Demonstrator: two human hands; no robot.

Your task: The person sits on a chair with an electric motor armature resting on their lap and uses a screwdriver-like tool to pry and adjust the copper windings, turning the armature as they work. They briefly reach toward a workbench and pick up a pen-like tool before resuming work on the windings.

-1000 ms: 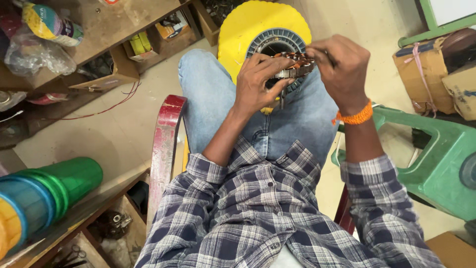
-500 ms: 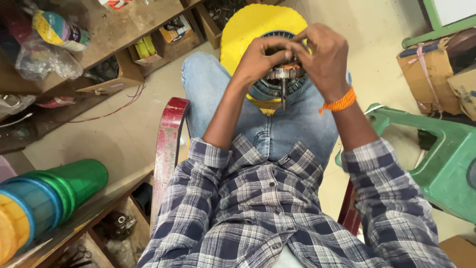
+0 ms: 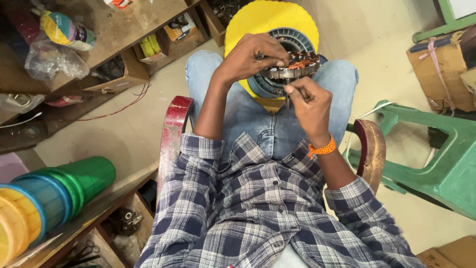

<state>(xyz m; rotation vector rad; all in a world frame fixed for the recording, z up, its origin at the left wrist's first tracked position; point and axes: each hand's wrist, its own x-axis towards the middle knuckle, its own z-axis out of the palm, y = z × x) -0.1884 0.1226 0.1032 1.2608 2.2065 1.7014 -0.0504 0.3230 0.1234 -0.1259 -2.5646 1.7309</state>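
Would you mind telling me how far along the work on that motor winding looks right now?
Done: copper coils already sit in the round stator. In hand: the left hand grips the stator's rim over the lap, while the right hand holds a thin tool up to it. What is left cannot be judged; the fingers hide the slots.

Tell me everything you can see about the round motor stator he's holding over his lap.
The stator is a dark grey metal ring with toothed slots and copper-coloured windings along its upper right. It lies roughly flat above the knees, in front of a yellow round stool. The left hand grips its left rim; the right hand pokes a thin tool up at its near edge.
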